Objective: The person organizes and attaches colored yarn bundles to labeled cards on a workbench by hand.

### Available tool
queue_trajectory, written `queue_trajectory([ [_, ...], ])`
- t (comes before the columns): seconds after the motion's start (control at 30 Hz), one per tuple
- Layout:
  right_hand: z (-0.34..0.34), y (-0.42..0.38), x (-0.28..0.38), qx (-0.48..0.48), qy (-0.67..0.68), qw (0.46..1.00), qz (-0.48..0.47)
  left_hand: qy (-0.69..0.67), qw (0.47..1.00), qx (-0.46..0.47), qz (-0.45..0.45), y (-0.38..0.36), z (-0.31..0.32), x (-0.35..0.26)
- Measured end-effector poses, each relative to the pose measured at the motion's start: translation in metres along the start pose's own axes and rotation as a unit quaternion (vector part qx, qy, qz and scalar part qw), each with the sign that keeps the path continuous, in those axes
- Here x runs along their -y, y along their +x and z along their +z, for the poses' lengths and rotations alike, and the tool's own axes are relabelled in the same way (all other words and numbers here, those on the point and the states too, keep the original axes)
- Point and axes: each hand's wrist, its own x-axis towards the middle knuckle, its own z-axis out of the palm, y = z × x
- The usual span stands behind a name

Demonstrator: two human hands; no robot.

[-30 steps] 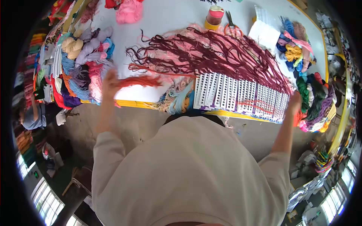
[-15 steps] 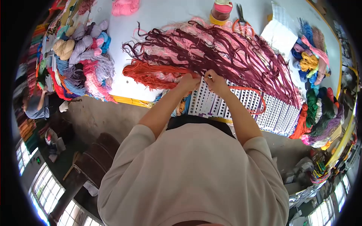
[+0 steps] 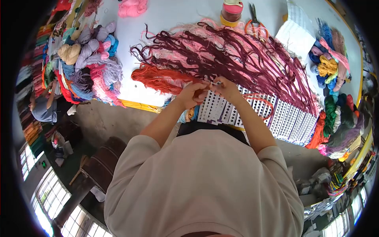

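My left hand (image 3: pixel 193 94) is closed with curled fingers on the end of a hank of red-orange yarn (image 3: pixel 156 79), which lies off to its left. Close beside it, my right hand (image 3: pixel 227 90) has thumb and fingers pinched together at the top edge of the white perforated cards (image 3: pixel 213 107); what is in the pinch is too small to make out. Behind both hands spreads a wide layer of burgundy yarn (image 3: pixel 237 67) over pink strands (image 3: pixel 169 51). A red-orange loop of yarn (image 3: pixel 271 108) lies across the cards right of my right hand.
Scissors (image 3: pixel 254 23) and a pink-lidded jar (image 3: pixel 231 14) stand at the back beside white paper (image 3: pixel 294 35). Coloured yarn hanks pile up at left (image 3: pixel 89 59) and right (image 3: pixel 329 67). A stool-like brown object (image 3: pixel 104 160) is on the floor; another person (image 3: pixel 45 104) is far left.
My left hand has moved slightly left and down and turned, its curled fingers now showing. My right hand stays at the cards' top edge, shifted a little. The view has shifted slightly.
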Motion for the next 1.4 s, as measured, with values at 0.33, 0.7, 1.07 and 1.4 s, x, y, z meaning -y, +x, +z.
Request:
queue_trajectory([
  [0.33, 0.007, -0.011, 0.021, -0.041, -0.37, 0.925, -0.069, 0.468, 0.871, -0.149, 0.003, -0.008, -0.013, -0.039],
  [0.7, 0.019, -0.014, 0.013, -0.076, -0.412, 0.907, -0.047, 0.277, 0.773, -0.417, 0.388, -0.228, -0.065, -0.169],
  [1.07, 0.055, -0.095, 0.031, -0.265, -0.193, 0.929, -0.17, 0.109, 0.591, 0.558, 0.572, -0.353, 0.147, -0.1],
  [1.4, 0.086, -0.143, 0.021, -0.297, -0.205, 0.916, -0.174, 0.023, 0.556, 0.5, 0.664, -0.425, 0.136, -0.059],
])
